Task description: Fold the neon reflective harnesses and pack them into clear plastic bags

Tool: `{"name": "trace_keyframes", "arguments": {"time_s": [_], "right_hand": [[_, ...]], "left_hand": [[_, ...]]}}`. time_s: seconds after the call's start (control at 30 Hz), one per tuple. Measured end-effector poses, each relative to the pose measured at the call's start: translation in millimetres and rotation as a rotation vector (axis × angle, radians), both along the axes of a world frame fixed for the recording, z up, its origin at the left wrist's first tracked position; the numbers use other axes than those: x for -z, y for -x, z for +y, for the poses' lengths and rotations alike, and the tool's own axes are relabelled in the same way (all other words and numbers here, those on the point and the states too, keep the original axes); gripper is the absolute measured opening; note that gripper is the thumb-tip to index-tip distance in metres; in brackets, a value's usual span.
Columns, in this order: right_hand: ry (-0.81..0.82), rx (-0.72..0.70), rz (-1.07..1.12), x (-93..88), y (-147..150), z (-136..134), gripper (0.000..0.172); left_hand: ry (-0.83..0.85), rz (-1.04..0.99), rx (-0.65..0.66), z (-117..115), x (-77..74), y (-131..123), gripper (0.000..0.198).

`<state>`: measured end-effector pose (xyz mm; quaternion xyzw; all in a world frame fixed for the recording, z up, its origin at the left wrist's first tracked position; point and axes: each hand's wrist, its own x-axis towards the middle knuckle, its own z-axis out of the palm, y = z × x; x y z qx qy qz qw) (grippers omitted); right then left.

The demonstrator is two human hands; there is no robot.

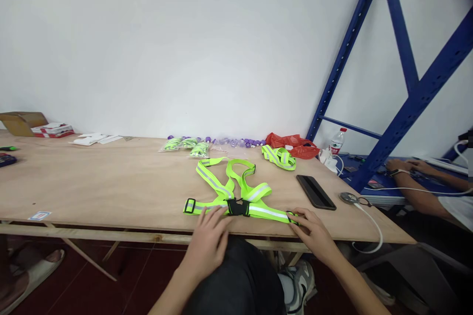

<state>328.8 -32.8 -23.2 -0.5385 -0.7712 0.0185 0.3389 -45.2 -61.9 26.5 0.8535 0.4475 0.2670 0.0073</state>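
Observation:
A neon-yellow reflective harness vest with silver stripes lies spread on the table. Its black side-release buckle is at the middle of the waist strap, and a black slider sits at the strap's left end. My left hand rests its outstretched fingers on the lower edge of the strap, just left of the buckle. At the strap's right end, my right hand has thumb and fingers closed around the part with another black slider, partly hiding it.
Behind the vest lie a folded reflective strap bundle, bagged straps, purple pieces and a red plastic bag. A phone and a round cabled device are at right, near a blue rack and another person's arms.

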Motion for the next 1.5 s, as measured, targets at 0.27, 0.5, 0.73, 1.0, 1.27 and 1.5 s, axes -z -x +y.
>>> {"name": "trace_keyframes", "arguments": {"time_s": [0.27, 0.5, 0.73, 1.0, 1.27, 1.5], "right_hand": [[0.030, -0.007, 0.011, -3.1, 1, -1, 0.036], [0.083, 0.010, 0.047, -15.4, 7, -7, 0.041], [0.350, -0.023, 0.174, -47.3, 6, 4, 0.048], [0.436, 0.062, 0.305, -67.4, 15, 100, 0.039], [0.661, 0.187, 0.562, -74.5, 75, 186, 0.037], [0.942, 0.097, 0.670, -73.1, 79, 214, 0.027]], "left_hand": [[0.185, 0.146, -0.113, 18, 7.5, -55, 0.058], [0.200, 0.212, -0.068, 15, 21.8, -45, 0.068], [0.185, 0.188, -0.112, 8, 25.9, -54, 0.069], [0.174, 0.092, -0.096, 2, 24.3, -54, 0.063], [0.224, 0.056, -0.095, 0, 22.6, -54, 0.063], [0.232, 0.032, -0.085, 4, 33.8, -54, 0.071]]}}
